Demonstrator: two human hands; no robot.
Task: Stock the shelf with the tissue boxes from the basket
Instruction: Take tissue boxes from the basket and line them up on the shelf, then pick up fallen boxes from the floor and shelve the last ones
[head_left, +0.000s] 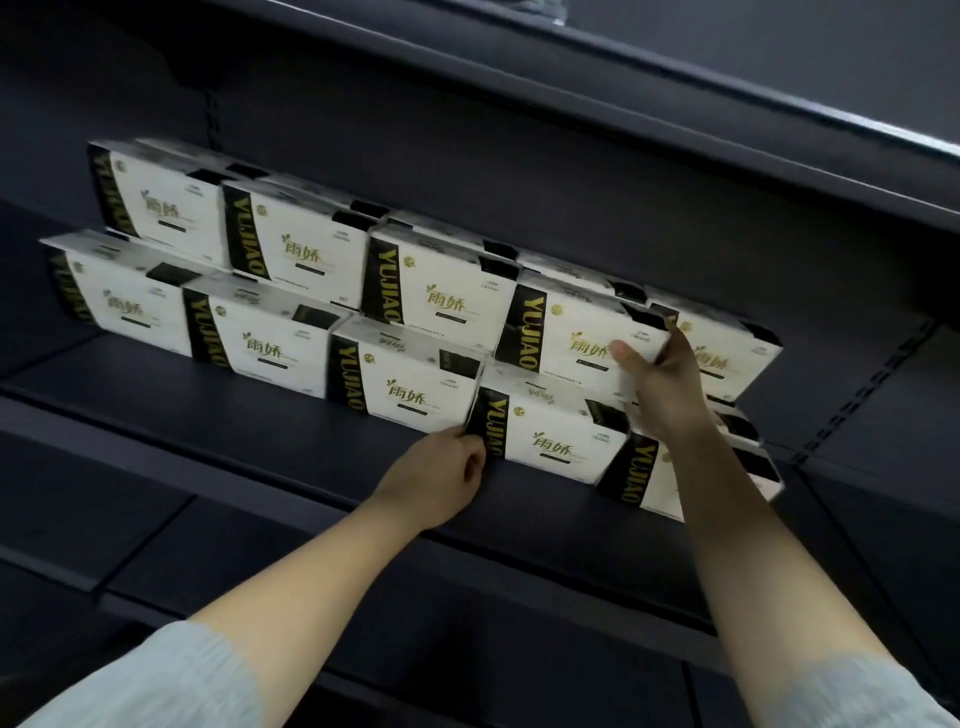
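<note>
Several white tissue boxes with black "YUJIAO" bands stand in two stacked rows on a dark shelf (291, 415). My left hand (441, 478) grips the lower left corner of a bottom-row box (550, 431), fingers curled at its black band. My right hand (660, 379) reaches higher and holds the right end of an upper-row box (576, 332), thumb on its front face and fingers behind its edge. Another upper-row box (727, 353) stands just right of that hand. The basket is out of sight.
A dark shelf board (623, 98) runs overhead. A lower shelf (156, 535) lies beneath my arms. A perforated upright strip (862, 389) marks the bay's right side. The back panel behind the boxes is dark and bare.
</note>
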